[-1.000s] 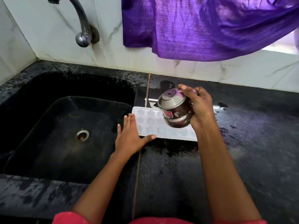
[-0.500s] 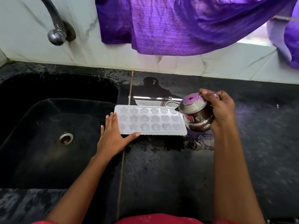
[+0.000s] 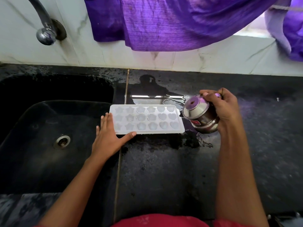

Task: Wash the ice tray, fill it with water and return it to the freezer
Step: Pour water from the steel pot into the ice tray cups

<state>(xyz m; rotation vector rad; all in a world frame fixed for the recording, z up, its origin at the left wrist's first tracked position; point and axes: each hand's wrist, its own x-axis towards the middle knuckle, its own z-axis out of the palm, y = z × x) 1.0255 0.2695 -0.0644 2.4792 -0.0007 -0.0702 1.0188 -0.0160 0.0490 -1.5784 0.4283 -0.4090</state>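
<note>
A white ice tray (image 3: pixel 146 119) with star, flower and heart shaped cells lies flat on the wet black counter (image 3: pixel 164 169), just right of the sink. My left hand (image 3: pixel 108 136) lies flat against the tray's left end, fingers straight, thumb along its front edge. My right hand (image 3: pixel 224 110) grips a small steel pot (image 3: pixel 200 117), tilted with its mouth toward the tray's right end. The pot hangs just beyond that end, close above the counter.
A black sink (image 3: pixel 49 128) with a round drain (image 3: pixel 62 141) fills the left. A tap (image 3: pixel 45 30) juts from the white tiled wall above it. Purple cloth (image 3: pixel 180 22) hangs over the back wall. Water puddles lie on the counter around the tray.
My right hand has carried the pot rightward from over the tray to beyond its right end. My left hand stays on the tray's left end. The camera has panned right.
</note>
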